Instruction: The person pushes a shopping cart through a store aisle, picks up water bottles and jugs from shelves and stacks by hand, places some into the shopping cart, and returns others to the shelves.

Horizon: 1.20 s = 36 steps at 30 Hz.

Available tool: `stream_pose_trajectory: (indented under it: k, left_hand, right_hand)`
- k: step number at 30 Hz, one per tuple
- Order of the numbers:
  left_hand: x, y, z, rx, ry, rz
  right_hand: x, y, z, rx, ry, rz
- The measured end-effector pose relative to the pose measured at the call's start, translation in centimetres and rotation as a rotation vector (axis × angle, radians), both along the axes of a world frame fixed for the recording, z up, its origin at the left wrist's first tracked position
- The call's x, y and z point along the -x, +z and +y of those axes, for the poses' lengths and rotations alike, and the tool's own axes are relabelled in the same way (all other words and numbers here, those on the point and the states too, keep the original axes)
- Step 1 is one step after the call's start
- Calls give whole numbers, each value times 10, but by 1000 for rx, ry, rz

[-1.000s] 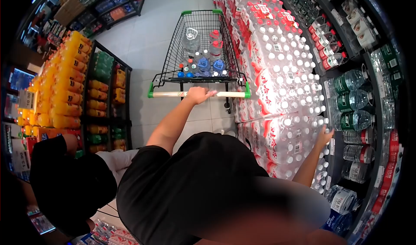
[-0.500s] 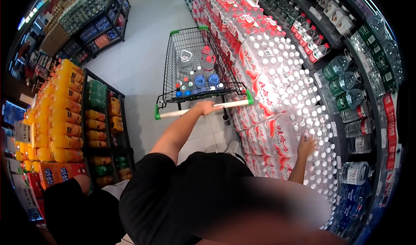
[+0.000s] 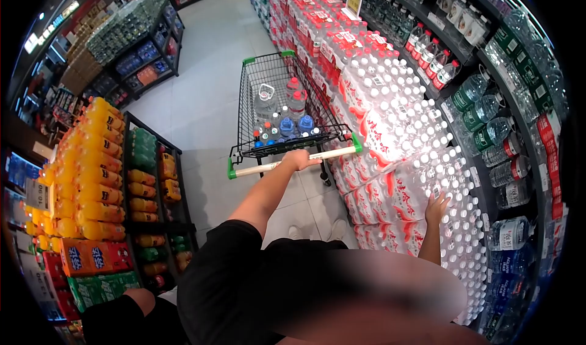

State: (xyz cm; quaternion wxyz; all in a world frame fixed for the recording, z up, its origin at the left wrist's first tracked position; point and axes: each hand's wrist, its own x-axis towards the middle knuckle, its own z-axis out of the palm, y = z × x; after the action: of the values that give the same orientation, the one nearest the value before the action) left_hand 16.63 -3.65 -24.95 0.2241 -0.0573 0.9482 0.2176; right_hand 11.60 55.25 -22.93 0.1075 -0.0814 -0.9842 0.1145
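In the head view, a store aisle with a pale tiled floor (image 3: 204, 107) runs ahead, and a wire shopping cart (image 3: 268, 57) with green corners stands on it. Inside the cart are a large clear bottle (image 3: 265, 110) with a white carrying loop, two red-capped bottles (image 3: 297, 105) beside it and, nearer the handle (image 3: 256, 170), blue-topped bottles (image 3: 287, 126). The person's left hand (image 3: 298, 160) is wrapped around the middle of that handle. Just right of the cart rises a long stack of shrink-wrapped water packs (image 3: 390, 192); there the right hand (image 3: 436, 209) lies over the white caps, fingers spread and grasping nothing; whether it presses on the wrap I cannot tell. Beyond the stack, farther right of the cart, bottles line a dark shelf (image 3: 510, 83). Left of the cart stand orange drink bottles (image 3: 97, 174) and a black rack (image 3: 159, 228). Another person in dark clothing (image 3: 113, 320) is behind and left of the cart.
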Motion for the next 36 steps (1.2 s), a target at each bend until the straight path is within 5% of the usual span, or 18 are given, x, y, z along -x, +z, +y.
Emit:
stream_pose_trajectory:
  k: [36]
  left_hand:
    - [-208, 10, 117, 311, 113, 283]
  right_hand:
    - [-7, 27, 4, 82, 152, -253]
